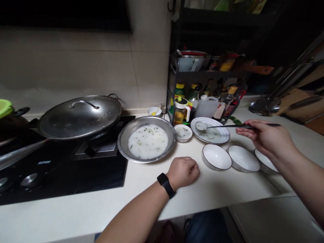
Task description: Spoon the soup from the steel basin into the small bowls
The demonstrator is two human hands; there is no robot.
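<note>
My right hand [265,135] grips the dark handle of a ladle [222,126]. White liquid fills the ladle's bowl, which is over the left part of a patterned plate [225,135] holding whitish soup with green bits. In a loose fist, my left hand [184,171] rests at the counter with a black watch on its wrist; nothing shows in it. Beyond that hand is a wide metal basin [121,143] of white soup with green flecks. A small bowl [183,139] with similar soup stands between basin and plate. White bowls [217,156] [243,158] [265,161] line up in front of the plate.
A lidded wok [81,116] sits on the black stove [101,172] at left. Behind the plate, bottles and an oil jug [180,113] crowd a dark rack [215,75]. A small dish [154,111] with something yellow is behind the basin. Utensils [263,106] hang at right.
</note>
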